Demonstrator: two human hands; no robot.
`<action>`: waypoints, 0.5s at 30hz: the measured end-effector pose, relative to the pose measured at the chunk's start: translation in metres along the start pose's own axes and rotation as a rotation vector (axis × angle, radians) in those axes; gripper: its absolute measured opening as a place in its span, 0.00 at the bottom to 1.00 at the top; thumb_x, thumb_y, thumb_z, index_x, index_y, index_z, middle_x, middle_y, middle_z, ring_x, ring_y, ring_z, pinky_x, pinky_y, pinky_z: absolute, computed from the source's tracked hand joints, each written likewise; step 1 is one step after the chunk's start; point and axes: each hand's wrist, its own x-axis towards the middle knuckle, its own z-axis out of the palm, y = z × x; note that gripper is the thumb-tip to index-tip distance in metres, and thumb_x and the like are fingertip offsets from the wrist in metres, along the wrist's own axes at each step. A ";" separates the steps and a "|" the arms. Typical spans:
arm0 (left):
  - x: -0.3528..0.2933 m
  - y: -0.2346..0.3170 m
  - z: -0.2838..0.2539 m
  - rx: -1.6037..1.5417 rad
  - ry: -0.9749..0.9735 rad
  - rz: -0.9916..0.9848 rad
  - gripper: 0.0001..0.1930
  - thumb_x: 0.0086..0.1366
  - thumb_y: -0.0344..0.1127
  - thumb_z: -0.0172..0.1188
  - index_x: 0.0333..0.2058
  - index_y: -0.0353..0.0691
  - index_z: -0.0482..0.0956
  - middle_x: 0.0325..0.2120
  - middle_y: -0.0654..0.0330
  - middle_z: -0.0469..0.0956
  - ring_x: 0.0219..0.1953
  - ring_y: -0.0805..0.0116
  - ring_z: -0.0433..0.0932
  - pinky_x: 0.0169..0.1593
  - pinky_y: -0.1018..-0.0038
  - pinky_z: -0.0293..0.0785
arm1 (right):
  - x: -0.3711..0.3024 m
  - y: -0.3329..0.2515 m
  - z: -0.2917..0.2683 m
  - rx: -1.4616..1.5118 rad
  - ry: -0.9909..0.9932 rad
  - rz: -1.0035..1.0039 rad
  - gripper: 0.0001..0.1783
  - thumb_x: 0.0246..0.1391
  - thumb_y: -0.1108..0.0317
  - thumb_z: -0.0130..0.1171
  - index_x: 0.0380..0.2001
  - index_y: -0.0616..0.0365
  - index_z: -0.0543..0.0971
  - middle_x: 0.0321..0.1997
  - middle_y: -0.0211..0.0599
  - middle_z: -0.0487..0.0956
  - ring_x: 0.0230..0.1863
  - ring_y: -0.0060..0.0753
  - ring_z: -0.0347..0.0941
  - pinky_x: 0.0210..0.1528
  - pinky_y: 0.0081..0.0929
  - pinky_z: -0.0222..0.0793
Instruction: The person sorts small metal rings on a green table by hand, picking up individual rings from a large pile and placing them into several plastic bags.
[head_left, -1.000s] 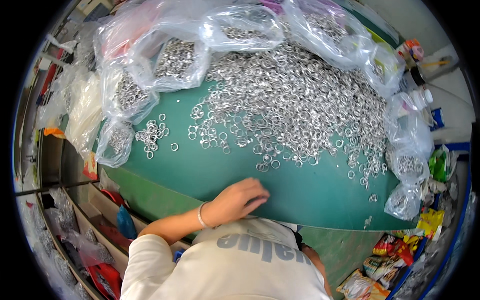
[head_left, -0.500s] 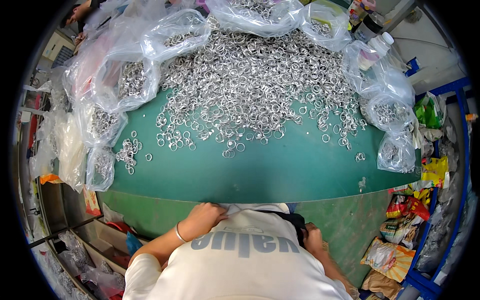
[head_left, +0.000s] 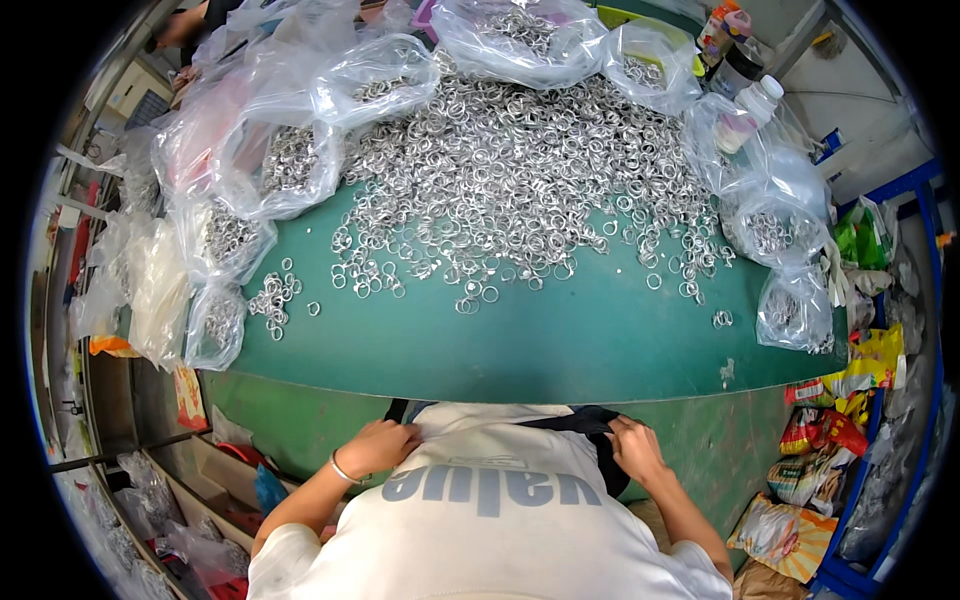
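"What are the fingers on?"

"The right hand (head_left: 634,450) looks closed on the black cloth (head_left: 570,420), which runs inward from its fingertips across the waist of the white shirt (head_left: 480,535). The left hand (head_left: 378,448) curls at the shirt's opposite side; whether it grips anything, I can't tell."

"How would that cloth handle?"

"Probably light, limp and hard to damage, with little slip. I'd pinch it by the edge, where the right fingers are, since the middle would likely just fold."

"And the arms?"

"Bent outward, forearms (head_left: 305,505) angling in, backs of the hands up, a thin band (head_left: 343,470) behind the left fingers. Beyond the fingertips comes the green table (head_left: 500,365); farther out, well apart from both hands, a heap of metal rings (head_left: 520,180)."
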 end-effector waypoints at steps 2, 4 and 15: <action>-0.010 -0.004 0.006 -0.104 0.019 -0.027 0.11 0.66 0.37 0.49 0.41 0.41 0.78 0.29 0.51 0.81 0.33 0.47 0.78 0.40 0.58 0.73 | 0.004 0.000 -0.001 -0.006 -0.002 -0.032 0.06 0.47 0.75 0.59 0.31 0.65 0.77 0.39 0.54 0.78 0.36 0.58 0.75 0.39 0.47 0.73; -0.019 -0.005 0.010 -0.159 0.008 -0.057 0.12 0.66 0.38 0.48 0.41 0.41 0.77 0.30 0.50 0.81 0.34 0.47 0.78 0.41 0.58 0.73 | 0.007 -0.001 -0.001 -0.013 -0.015 -0.046 0.07 0.47 0.75 0.59 0.31 0.65 0.78 0.39 0.53 0.78 0.36 0.59 0.75 0.39 0.47 0.72; -0.023 -0.015 0.031 -0.109 -0.043 -0.060 0.10 0.63 0.38 0.50 0.33 0.40 0.78 0.28 0.47 0.80 0.33 0.46 0.78 0.39 0.56 0.71 | 0.037 -0.012 -0.015 -0.180 -0.345 -0.035 0.13 0.52 0.68 0.57 0.40 0.60 0.79 0.40 0.53 0.79 0.43 0.56 0.75 0.46 0.49 0.70</action>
